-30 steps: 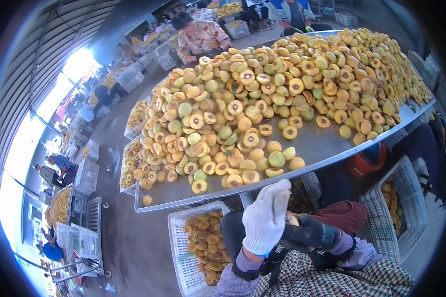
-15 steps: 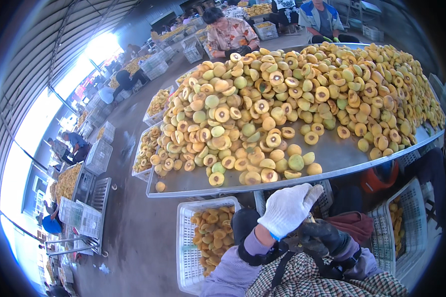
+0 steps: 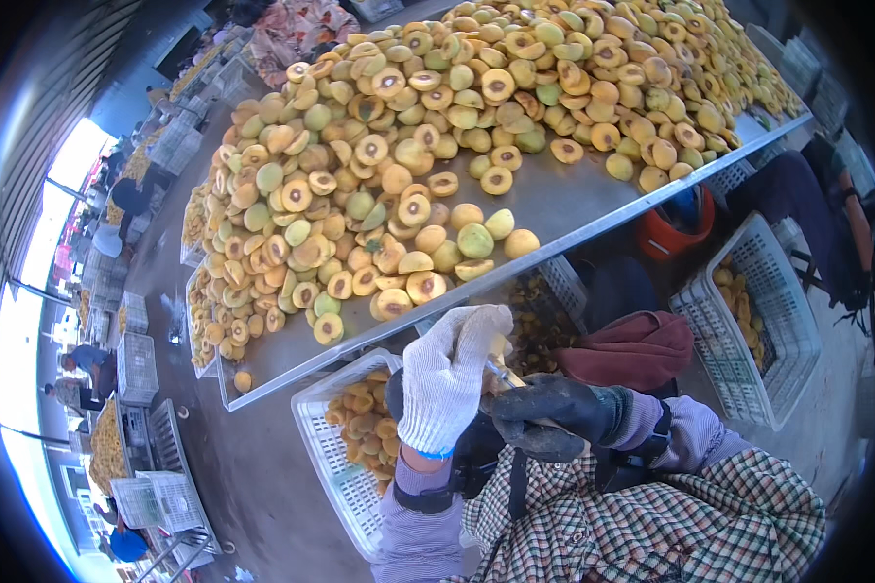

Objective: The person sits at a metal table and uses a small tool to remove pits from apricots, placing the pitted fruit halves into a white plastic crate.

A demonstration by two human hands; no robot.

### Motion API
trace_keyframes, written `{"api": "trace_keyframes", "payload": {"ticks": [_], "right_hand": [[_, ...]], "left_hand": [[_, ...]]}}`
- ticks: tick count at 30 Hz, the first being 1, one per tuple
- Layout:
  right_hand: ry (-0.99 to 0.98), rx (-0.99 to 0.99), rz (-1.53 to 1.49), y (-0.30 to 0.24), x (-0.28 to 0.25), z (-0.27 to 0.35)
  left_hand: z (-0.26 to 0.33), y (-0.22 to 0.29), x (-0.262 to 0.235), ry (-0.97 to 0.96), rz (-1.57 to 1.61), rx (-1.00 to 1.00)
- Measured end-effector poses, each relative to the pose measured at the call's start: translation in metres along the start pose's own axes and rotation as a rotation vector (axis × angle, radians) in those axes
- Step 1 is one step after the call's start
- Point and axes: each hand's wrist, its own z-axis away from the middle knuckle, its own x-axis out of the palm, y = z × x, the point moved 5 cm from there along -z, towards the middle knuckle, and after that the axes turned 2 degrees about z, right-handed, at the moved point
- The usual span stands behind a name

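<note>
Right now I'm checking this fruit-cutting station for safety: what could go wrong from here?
The left hand in a white glove and the right hand in a dark glove work a small metal tool close together; a slip could cut through the thin glove. Fruit halves lie at the metal table's edge and could roll off, past the white crate below.
</note>
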Motion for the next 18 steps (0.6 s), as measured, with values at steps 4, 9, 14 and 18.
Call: {"api": "trace_keyframes", "payload": {"ticks": [4, 9, 14, 18], "right_hand": [[-0.070, -0.048, -0.280, -0.001, 0.008, 0.003], [-0.157, -0.013, -0.532, 0.008, 0.006, 0.003], [-0.281, 0.005, -0.698, 0.010, 0.009, 0.003], [-0.367, -0.033, -0.731, 0.012, 0.009, 0.001]], "left_hand": [[0.001, 0.014, 0.010, 0.026, -0.377, 0.327], [-0.007, 0.014, 0.011, -0.047, -0.405, 0.288], [-0.012, 0.005, 0.016, -0.218, 0.061, -0.049], [-0.017, 0.005, 0.018, -0.310, -0.001, 0.067]]}}
